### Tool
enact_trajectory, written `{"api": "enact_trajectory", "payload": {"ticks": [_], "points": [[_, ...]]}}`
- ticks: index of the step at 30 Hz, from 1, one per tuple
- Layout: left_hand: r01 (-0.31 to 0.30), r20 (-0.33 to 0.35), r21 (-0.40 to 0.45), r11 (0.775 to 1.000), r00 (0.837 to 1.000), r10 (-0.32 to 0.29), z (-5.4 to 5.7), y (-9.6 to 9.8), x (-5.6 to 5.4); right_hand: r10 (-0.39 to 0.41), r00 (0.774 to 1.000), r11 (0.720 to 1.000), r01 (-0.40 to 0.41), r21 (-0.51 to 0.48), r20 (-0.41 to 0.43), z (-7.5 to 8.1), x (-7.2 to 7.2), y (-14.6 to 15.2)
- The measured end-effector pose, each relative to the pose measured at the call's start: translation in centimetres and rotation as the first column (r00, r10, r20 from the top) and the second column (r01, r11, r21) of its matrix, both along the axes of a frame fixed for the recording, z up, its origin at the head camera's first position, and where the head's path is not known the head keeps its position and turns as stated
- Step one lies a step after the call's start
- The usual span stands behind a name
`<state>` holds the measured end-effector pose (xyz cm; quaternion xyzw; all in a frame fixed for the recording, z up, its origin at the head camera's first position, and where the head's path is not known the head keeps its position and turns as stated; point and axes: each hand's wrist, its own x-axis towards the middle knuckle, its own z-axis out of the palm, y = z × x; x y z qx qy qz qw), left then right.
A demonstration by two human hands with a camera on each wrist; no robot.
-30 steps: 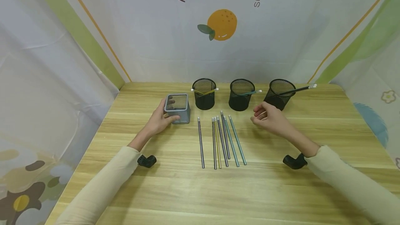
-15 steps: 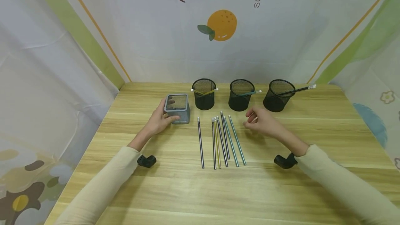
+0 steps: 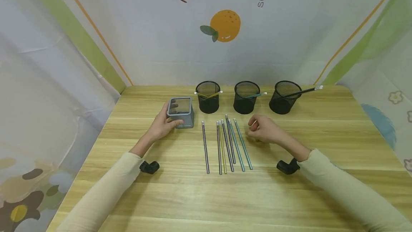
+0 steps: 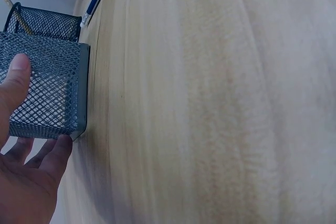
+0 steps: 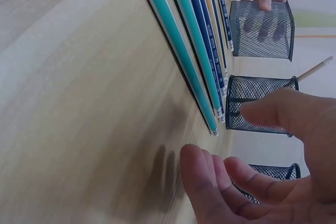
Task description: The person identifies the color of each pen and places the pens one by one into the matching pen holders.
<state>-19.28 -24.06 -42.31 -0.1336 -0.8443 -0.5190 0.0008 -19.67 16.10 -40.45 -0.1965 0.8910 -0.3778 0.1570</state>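
My left hand [image 3: 159,126] grips a grey square mesh pen holder [image 3: 184,120], thumb on its near side and fingers round the left side. In the left wrist view the thumb lies flat against the mesh [image 4: 47,90]. My right hand [image 3: 265,129] hovers just right of the loose pencils, fingers loosely bent and nothing between them. Closest to it lies a teal pencil [image 3: 243,146]. Left of that are another teal pencil [image 3: 236,146], a yellow pencil [image 3: 222,149] and several dark blue ones, eraser ends pointing away from me.
Three black round mesh cups stand along the back: the left cup [image 3: 208,106] with two yellow pencils, the middle cup [image 3: 244,106] with teal, the right cup [image 3: 280,106] with dark pencils. A white printed curtain [image 3: 273,46] hangs behind the wooden table [image 3: 193,203].
My right hand has moved left, from in front of the right cup to beside the teal pencils. The left hand stays on the pen holder. The head view has shifted slightly.
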Motion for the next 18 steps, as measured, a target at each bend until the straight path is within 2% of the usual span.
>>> {"api": "enact_trajectory", "payload": {"ticks": [13,18], "points": [[0.004,-0.008,0.006,1.000,1.000,-0.004,0.1,-0.1,-0.1,0.026,1.000,0.998,-0.025,0.060,-0.018,-0.2,0.0,-1.4],[0.002,0.000,0.024,1.000,1.000,-0.002,0.1,0.1,0.0,0.034,0.998,0.991,-0.028,0.130,-0.045,-0.2,0.1,-2.3]]}}
